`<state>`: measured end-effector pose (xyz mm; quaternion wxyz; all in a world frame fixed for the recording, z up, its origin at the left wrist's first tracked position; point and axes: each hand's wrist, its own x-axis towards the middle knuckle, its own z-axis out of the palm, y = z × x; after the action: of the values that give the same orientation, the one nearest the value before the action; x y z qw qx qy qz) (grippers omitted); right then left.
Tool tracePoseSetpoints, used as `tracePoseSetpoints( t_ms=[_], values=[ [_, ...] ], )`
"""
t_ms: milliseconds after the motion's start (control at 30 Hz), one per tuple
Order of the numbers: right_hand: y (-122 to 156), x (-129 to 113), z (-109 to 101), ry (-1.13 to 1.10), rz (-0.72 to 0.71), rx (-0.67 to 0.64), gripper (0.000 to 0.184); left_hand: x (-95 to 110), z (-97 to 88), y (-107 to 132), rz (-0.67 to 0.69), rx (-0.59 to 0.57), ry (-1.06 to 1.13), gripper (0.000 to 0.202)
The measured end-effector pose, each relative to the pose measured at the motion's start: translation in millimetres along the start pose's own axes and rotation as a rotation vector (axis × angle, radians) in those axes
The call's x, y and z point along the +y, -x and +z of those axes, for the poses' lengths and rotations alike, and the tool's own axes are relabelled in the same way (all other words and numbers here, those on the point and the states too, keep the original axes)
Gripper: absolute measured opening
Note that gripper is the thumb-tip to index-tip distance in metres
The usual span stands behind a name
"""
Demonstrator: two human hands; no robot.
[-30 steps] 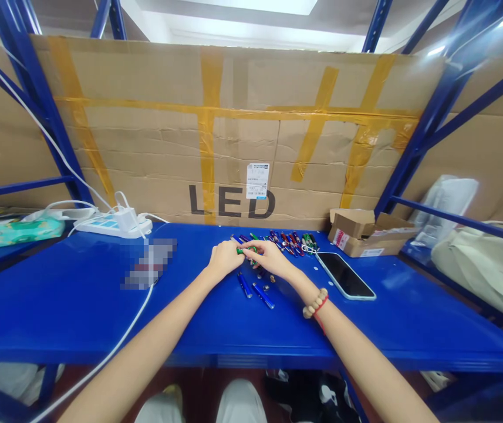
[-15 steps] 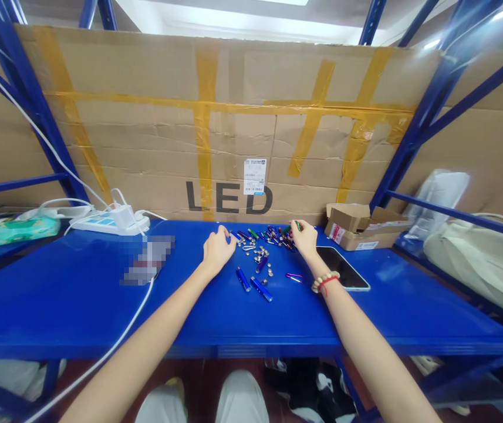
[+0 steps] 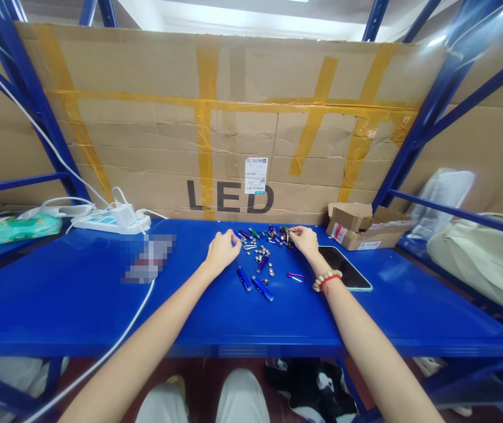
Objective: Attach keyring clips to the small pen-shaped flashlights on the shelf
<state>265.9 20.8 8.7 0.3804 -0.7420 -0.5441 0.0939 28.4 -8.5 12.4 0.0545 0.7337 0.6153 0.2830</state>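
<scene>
On the blue table lies a mixed pile of small coloured carabiners (image 3: 273,234) and short metal tubes. My right hand (image 3: 305,242) is at the right edge of this pile, thumb and fingers pinched together; what is between them cannot be made out. To the left, my left hand (image 3: 223,251) has its fingers curled closed beside the pile, their contents hidden. Several small silver button cells (image 3: 262,252) are scattered between the hands. Nearer to me lie two blue mini flashlights (image 3: 262,288), a purple tube (image 3: 262,263) and a single purple carabiner (image 3: 296,277).
A dark-screened tablet (image 3: 343,267) lies under my right wrist. Behind it stands an open cardboard box (image 3: 359,232). A white power strip (image 3: 97,222) with cables and a blurred-out item (image 3: 149,259) are at left. A large cardboard sheet (image 3: 158,141) closes the back.
My right hand has lowered slightly to the pile, and the green piece seen at its fingertips no longer shows there. My left hand has shifted a little right, its fingers more closed.
</scene>
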Motion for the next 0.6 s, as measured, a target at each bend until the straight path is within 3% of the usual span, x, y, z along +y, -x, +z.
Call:
tracePoseSetpoints(
  t_ms=[167,433,500,600],
  values=[
    [2,0,0,0.049,-0.026,-0.037,0.025,2,1.7,-2,0.117,-0.118,0.082,0.013],
    [12,-14,-10,0.204,-0.159,0.011,0.023,10,-22.3,2,0.406,-0.589,0.373,0.043],
    [16,-21,-13,0.173,-0.225,-0.061,0.021,9,-30.4,2,0.475,-0.718,0.400,0.045],
    [21,-27,-15,0.097,-0.378,-0.356,0.021,7,-36.6,0,0.533,-0.840,0.423,0.047]
  ],
)
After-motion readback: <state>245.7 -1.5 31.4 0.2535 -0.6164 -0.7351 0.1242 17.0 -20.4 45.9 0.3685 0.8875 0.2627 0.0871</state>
